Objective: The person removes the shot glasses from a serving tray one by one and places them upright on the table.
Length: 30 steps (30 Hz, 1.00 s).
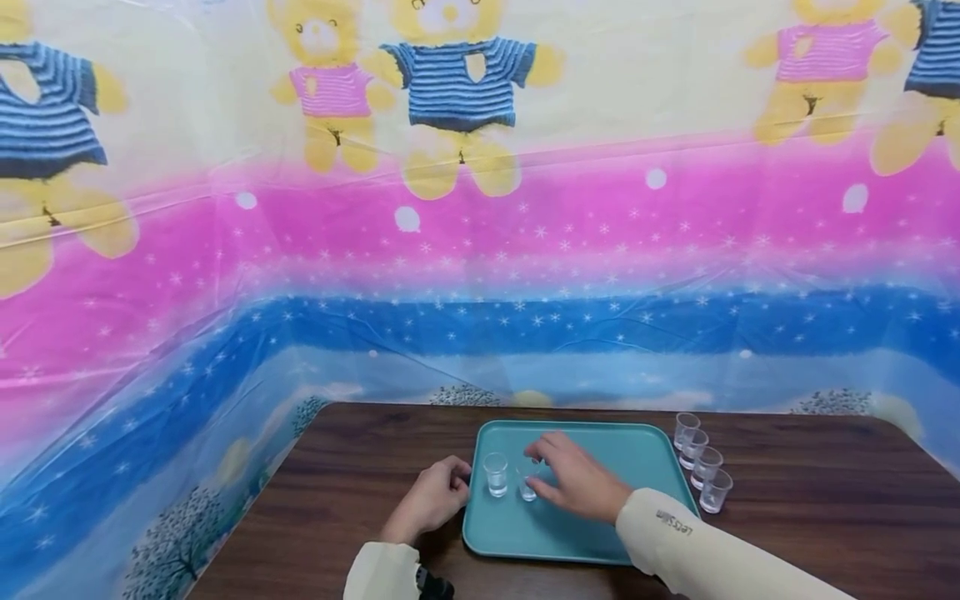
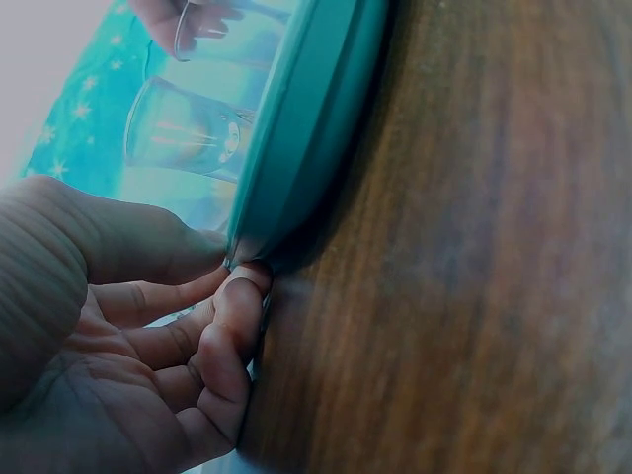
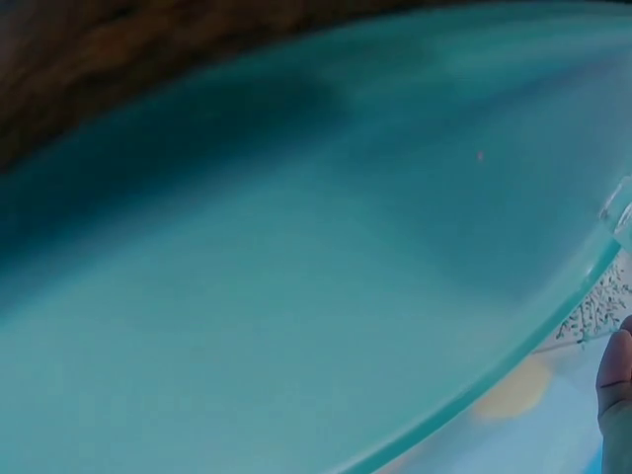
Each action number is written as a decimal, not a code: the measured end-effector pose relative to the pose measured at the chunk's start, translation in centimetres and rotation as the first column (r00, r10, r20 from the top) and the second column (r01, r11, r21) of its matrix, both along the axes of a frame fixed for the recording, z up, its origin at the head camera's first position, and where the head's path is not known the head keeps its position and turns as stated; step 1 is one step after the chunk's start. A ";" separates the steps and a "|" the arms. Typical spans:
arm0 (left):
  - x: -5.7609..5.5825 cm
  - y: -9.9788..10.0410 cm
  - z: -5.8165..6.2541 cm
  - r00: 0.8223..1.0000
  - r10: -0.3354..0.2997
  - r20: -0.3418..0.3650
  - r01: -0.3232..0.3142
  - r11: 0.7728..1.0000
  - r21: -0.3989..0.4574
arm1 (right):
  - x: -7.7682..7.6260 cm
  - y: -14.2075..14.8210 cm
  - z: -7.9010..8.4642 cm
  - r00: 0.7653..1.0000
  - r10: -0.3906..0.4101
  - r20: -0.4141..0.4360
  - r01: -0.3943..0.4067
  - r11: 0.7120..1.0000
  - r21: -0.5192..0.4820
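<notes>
My left hand (image 1: 435,498) pinches the left rim of a teal tray (image 1: 585,542); in the left wrist view the thumb lies on top, with curled fingers beneath the edge. Two small clear shot glasses stand upright inside the tray's left part. The left glass (image 1: 496,477) is untouched. Over the other glass (image 1: 527,490) reaches my right hand (image 1: 577,477), thumb and fingers spread apart about it and partly covering it. The right wrist view catches only a finger (image 3: 616,380) and a bit of glass (image 3: 622,212) at the right edge, with space between them.
Several more clear shot glasses (image 1: 716,492) stand in a row on the dark wooden table (image 1: 817,475), just right of the tray. Behind the table hangs a printed cloth (image 1: 570,333) with bears and snowflakes.
</notes>
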<state>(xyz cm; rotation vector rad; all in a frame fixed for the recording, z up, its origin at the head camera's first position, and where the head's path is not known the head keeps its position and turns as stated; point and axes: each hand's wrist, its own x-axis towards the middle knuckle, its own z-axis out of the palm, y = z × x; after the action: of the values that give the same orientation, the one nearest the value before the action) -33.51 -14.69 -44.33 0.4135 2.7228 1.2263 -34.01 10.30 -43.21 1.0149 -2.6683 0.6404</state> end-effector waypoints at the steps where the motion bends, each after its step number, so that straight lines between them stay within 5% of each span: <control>1: 0.0 0.0 0.0 1.000 -0.002 -0.005 0.002 1.000 0.002 | 0.0 0.0 0.0 1.000 0.002 -0.001 -0.002 1.000 -0.001; 13: 0.0 0.2 0.0 1.000 0.003 -0.007 -0.003 1.000 -0.002 | 0.3 1.1 0.0 1.000 -0.010 -0.005 0.010 0.998 -0.055; 30: 0.0 0.3 0.1 1.000 0.006 -0.003 -0.006 1.000 -0.001 | 1.1 6.8 1.3 0.996 -0.081 -0.023 0.081 0.996 -0.030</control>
<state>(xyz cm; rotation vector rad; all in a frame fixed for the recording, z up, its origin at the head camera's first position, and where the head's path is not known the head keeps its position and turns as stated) -33.56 -14.35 -44.22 0.4081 2.7295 1.2263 -32.90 17.08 -41.93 0.8963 -2.6556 0.6438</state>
